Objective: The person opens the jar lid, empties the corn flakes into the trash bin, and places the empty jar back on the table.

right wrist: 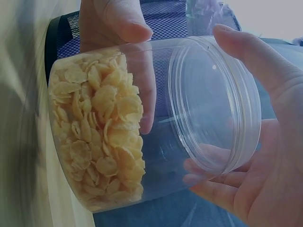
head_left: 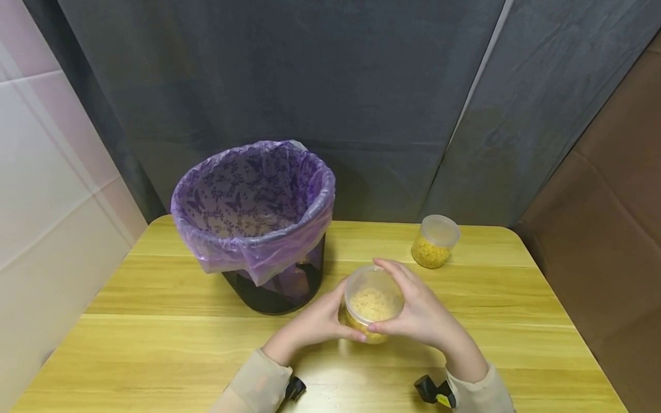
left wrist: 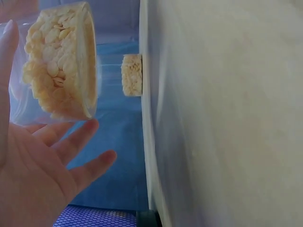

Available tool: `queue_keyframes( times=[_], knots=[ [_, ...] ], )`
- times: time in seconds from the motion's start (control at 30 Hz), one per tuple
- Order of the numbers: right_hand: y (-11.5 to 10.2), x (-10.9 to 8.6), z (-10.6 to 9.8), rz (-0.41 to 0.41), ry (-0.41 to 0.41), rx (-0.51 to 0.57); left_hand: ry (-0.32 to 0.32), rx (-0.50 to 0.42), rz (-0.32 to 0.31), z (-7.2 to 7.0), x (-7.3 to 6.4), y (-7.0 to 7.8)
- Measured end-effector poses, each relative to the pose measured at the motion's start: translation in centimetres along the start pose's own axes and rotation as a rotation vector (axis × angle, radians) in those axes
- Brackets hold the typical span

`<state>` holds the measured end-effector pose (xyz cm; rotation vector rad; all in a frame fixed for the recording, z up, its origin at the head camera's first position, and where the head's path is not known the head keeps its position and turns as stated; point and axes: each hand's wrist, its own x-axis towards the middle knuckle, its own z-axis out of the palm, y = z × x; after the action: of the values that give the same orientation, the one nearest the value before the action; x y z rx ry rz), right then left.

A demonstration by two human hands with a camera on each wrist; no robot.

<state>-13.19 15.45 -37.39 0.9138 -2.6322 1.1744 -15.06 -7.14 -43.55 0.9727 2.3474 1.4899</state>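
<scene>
A clear plastic jar (head_left: 373, 304), partly filled with yellow flakes like cornflakes, is between my two hands over the middle of the table. My left hand (head_left: 324, 318) holds the jar's body from the left, thumb along its front. From the right, my right hand (head_left: 420, 307) grips the jar's translucent lid (right wrist: 246, 104) around the rim, fingers and thumb on opposite sides. The lid sits on the jar. In the left wrist view the jar's base hangs above the tabletop, and the flakes (left wrist: 59, 61) lie in its lower part.
A second lidded jar (head_left: 432, 252) of yellow flakes stands at the back right of the wooden table (head_left: 165, 355). At the back left is a black mesh bin (head_left: 273, 295) lined with a purple patterned bag (head_left: 304, 229). Grey curtain (head_left: 361, 86) hangs behind the table.
</scene>
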Motion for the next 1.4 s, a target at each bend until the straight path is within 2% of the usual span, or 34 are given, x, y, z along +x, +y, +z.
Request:
queue_keyframes(
  times=[0.5, 1.03, 1.2, 1.4],
  knots=[
    [-0.3, -0.4, 0.8, 0.028, -0.054, 0.007, -0.023, 0.012, 0.012, -0.2, -1.0, -0.2],
    [-0.2, -1.4, 1.7, 0.019, -0.091, 0.008, -0.065, 0.059, -0.078, 0.2, -2.3, 0.1],
    [0.0, -1.6, 1.9, 0.016, -0.104, 0.009, -0.063, 0.081, -0.073, 0.4, -2.6, -0.1],
    [0.3, -1.8, 2.2, 0.024, -0.126, 0.002, -0.086, 0.060, -0.083, 0.7, -2.7, -0.3]
  ],
)
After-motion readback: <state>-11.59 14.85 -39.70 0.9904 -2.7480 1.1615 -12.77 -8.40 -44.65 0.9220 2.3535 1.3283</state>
